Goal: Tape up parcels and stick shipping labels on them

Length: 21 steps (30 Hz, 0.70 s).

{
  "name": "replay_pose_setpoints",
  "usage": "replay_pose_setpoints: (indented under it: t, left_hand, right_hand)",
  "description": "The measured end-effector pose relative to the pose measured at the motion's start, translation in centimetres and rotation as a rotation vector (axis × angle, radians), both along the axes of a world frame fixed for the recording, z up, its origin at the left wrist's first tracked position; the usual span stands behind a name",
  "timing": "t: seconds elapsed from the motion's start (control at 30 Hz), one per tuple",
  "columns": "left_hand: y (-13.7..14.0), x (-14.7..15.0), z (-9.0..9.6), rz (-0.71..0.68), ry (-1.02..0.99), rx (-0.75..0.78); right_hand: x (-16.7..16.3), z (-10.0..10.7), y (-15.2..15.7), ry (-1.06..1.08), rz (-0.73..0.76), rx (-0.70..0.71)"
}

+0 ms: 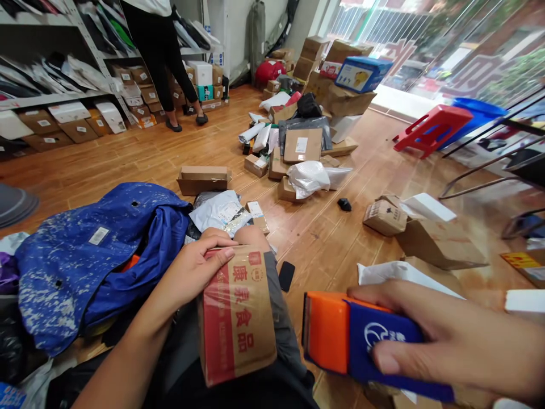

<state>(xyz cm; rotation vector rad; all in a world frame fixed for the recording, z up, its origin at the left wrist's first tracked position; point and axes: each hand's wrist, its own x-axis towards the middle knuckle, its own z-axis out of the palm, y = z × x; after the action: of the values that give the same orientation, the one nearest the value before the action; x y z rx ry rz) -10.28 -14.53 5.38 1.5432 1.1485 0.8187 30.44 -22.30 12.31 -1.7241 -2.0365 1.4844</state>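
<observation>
A red and brown cardboard box (243, 318) with large red characters stands on my lap. My left hand (204, 261) holds its upper left edge, thumb on the front face and fingers over the top. On the right, my right hand (443, 335) is wrapped round a blue-and-orange handheld device (330, 332) with a white logo. Its orange end points left toward the box, apart from it. I cannot tell the exact kind of device. A black phone-like slab (286, 276) lies just right of the box, beside my leg.
A blue sack (102, 244) lies at the left. Parcels (303, 145) are heaped on the wooden floor ahead, with open cartons (440, 241) at the right. A person (159, 57) stands by the shelves (51, 102). A red stool (434, 128) is near the window.
</observation>
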Motion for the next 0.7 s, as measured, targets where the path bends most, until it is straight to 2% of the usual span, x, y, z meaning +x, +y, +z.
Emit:
replay_pose_setpoints:
  t: [0.1,0.17,0.37,0.43,0.5,0.6,0.7]
  left_hand:
    - [-0.1,-0.2,-0.1,-0.008,0.016,0.023]
    - [-0.1,-0.2,-0.1,-0.017,0.011,0.029]
    - [-0.1,-1.3,-0.4,-0.023,-0.015,-0.062]
    - [0.2,-2.7,-1.0,-0.009,-0.017,-0.064]
    - [0.6,-4.7,-1.8,0.035,-0.019,-0.002]
    - [0.7,-8.1,-2.9,0.129,-0.028,0.098]
    - [-1.0,-10.5,-2.8,0.312,0.025,0.026]
  right_hand:
    - [-3.1,0.1,3.2,0.010,0.095,-0.174]
    - [-4.3,-1.1,4.9,0.061,0.132,-0.210]
    - [-5.0,-8.7,7.5,0.388,0.239,-0.393]
    - [-6.3,-10.2,7.8,0.486,0.253,-0.414]
    - [-8.7,-10.4,8.0,0.533,0.287,-0.386]
    - [-13.2,-8.9,8.3,0.532,0.348,-0.345]
    - [-17.0,-7.1,8.7,0.445,0.399,-0.359]
